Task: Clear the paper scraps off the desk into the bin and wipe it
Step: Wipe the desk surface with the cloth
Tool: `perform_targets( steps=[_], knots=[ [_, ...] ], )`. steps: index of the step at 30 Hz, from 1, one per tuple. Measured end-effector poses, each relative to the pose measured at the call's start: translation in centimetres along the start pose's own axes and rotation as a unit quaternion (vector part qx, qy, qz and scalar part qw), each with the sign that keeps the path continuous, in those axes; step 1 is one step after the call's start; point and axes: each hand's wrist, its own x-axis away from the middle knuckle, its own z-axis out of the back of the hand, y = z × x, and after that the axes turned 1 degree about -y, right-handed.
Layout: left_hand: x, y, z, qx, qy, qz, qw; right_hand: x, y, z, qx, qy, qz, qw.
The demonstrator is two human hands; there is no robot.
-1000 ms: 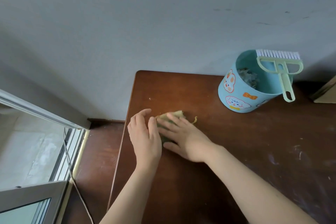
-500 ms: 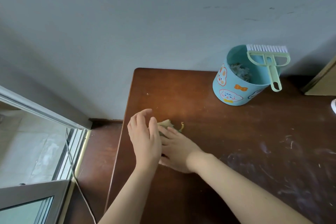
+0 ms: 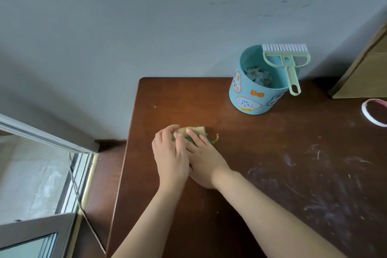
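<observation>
Cloth [image 3: 200, 131]: one yellow-green rag, flat on the tabletop [image 3: 209, 205] near its left edge, about mid-depth. Mostly hidden under both hands; only its far edge and a frayed thread on the right show.

Right hand [image 3: 204, 158]: palm down on the cloth, fingers [image 3: 193, 135] spread and extended, pressing rather than gripping. Left hand [image 3: 170, 160]: overlaps the right hand's thumb side, fingers [image 3: 173, 130] curled loosely over the cloth's left end; likely pinching it, but the contact is hidden, so grip can't be confirmed.

Clearance: the left tabletop edge is just beside the left hand, with a drop to the floor and window frame [image 3: 48, 138] beyond. The far edge butts against the wall [image 3: 167, 16]. Open surface runs right and toward the viewer; whitish smears and scratches cover the right half. One tiny speck sits near the far-left corner.

Bin [image 3: 253, 94]: one teal cartoon-print tub, far right of the hands, well apart, against the wall. Crumpled scraps [image 3: 258, 75] inside; count not readable. One green brush [image 3: 287, 58] rests across its rim, handle hanging over the front.

Cut off at the right frame edge: one tape roll [image 3: 370, 115] and one wooden box corner [image 3: 364, 73].
</observation>
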Motion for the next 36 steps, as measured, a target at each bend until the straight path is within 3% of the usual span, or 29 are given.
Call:
perform_targets(
  steps=[4, 9, 13, 22, 25, 28, 31, 33, 36],
  knots=[
    [0.0, 0.5, -0.8, 0.000, -0.012, 0.004, 1.000, 3.2, 3.4, -0.1, -0.023, 0.012, -0.076, 0.997],
    [0.9, 1.1, -2.2, -0.018, -0.045, 0.001, 0.999, 0.4, 7.0, 2.6, -0.015, 0.028, -0.145, 0.989],
    [1.1, 1.5, -3.3, -0.012, -0.054, 0.002, 0.998, 0.1, 6.4, 2.8, -0.045, 0.013, -0.114, 0.992],
    [-0.2, 4.3, -6.5, -0.009, -0.084, 0.006, 0.996, 8.2, 6.2, 2.5, -0.153, 0.034, -0.062, 0.986],
    [-1.2, 5.6, -7.8, 0.008, -0.108, 0.001, 0.994, 8.5, 7.7, 4.3, -0.286, 0.126, -0.135, 0.940],
    [-2.6, 7.0, -8.9, 0.032, -0.148, 0.003, 0.989, 8.5, 10.5, 5.8, -0.372, 0.313, -0.252, 0.837],
    [-4.1, 8.4, -10.0, 0.042, -0.182, 0.004, 0.982, 7.9, 13.7, 6.7, -0.450, 0.383, -0.336, 0.734],
    [-5.0, 9.2, -10.8, 0.043, -0.198, 0.007, 0.979, 7.2, 15.8, 7.3, -0.490, 0.371, -0.344, 0.710],
    [-5.5, 10.4, -11.5, 0.075, -0.224, 0.006, 0.972, 6.4, 17.1, 8.1, -0.545, 0.331, -0.290, 0.713]
  ],
)
